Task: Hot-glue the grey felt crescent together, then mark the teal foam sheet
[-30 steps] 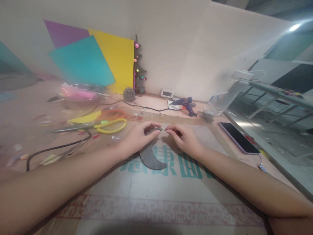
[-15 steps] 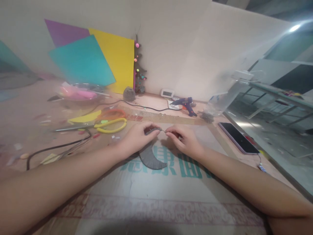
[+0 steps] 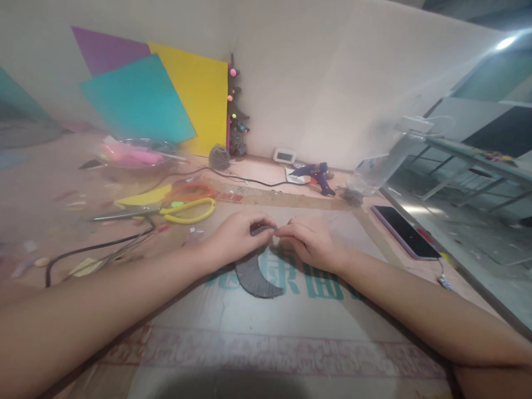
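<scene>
A dark grey crescent (image 3: 255,279), its surface looking wrapped in yarn, hangs just over the printed board (image 3: 199,360). My left hand (image 3: 241,235) pinches its upper tip between thumb and fingers. Right beside that tip, the fingers of my right hand (image 3: 310,241) are pressed together and meet the left fingertips. Whatever thin thing the right fingers hold is hidden at this moment. The crescent's lower tip points right and stays free of both hands.
Yellow-handled scissors (image 3: 187,213) lie left with paper scraps and a cable. Behind are a grey yarn ball (image 3: 219,157), a glue gun (image 3: 318,175) and a white clock (image 3: 285,155). A phone (image 3: 405,233) rests near the right table edge. Coloured sheets (image 3: 141,100) lean on the wall.
My right hand has moved left, closing the gap to the left fingertips. The thin strand seen between the hands no longer shows. The crescent sits slightly lower in view.
</scene>
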Demonstrator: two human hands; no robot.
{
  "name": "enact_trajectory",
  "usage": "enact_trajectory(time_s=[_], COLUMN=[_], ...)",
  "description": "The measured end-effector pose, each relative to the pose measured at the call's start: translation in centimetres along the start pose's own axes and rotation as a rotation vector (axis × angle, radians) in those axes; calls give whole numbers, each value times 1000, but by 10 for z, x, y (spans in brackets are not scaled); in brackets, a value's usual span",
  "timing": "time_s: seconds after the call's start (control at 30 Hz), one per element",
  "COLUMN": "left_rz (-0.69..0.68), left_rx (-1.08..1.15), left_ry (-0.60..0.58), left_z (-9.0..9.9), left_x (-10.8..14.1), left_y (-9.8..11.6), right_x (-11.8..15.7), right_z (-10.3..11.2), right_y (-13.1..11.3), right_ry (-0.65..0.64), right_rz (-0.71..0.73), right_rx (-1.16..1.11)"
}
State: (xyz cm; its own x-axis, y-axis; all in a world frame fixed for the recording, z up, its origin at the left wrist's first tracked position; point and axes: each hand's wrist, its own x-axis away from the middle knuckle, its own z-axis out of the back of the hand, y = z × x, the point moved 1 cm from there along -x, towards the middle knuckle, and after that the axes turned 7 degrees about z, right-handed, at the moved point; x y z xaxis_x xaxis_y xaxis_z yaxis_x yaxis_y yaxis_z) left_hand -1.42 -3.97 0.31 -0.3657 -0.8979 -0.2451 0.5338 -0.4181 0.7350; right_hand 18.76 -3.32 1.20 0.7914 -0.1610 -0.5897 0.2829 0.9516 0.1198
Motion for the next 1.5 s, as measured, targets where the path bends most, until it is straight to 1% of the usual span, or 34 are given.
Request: enact_trajectory(time_s=[0.1,0.2,0.3,0.47,0.6,0.7,0.87,1.0,1.1,1.2,1.27,1.37,1.43,1.5], left_rz=[-37,-86,-128,-124,-119,-91,16,54,57,63,82,103,108,113], left_rx=[-9,-17,-20,45,76,96,193,235,255,238,233,253,268,271], left_ry=[-46,-90,-108,-119,-142,-144,-158,-151,-126,-93,-87,-84,-66,-36], left_z=[0,-1,-1,0,-1,-2,-4,-3,-2,-2,-2,-3,-3,-3], left_x=[1,2,3,3,3,3,3,3,2,2,1,-1,-2,-3], left_y=[1,3,4,4,2,0,-2,-1,-1,-1,-2,-4,-5,-6], right_x=[0,1,2,3,3,4,4,0,-3,-4,-3,-1,-1,-1], right_z=[0,-1,-2,-1,-1,-2,-4,-1,3,6,7,10,11,11], right_y=[0,3,5,5,4,5,7,6,4,3,3,3,3,4], right_ry=[-1,16,40,57,34,22,25,11,39,108,191,316,304,229], right_rz=[26,-14,-52,-65,-157,-188,-200,-211,-199,-213,-237,-266,-260,-240], right_rx=[10,-40,-108,-117,-90,-107,-143,-205,-298,-334,-316,-229,-166,-139])
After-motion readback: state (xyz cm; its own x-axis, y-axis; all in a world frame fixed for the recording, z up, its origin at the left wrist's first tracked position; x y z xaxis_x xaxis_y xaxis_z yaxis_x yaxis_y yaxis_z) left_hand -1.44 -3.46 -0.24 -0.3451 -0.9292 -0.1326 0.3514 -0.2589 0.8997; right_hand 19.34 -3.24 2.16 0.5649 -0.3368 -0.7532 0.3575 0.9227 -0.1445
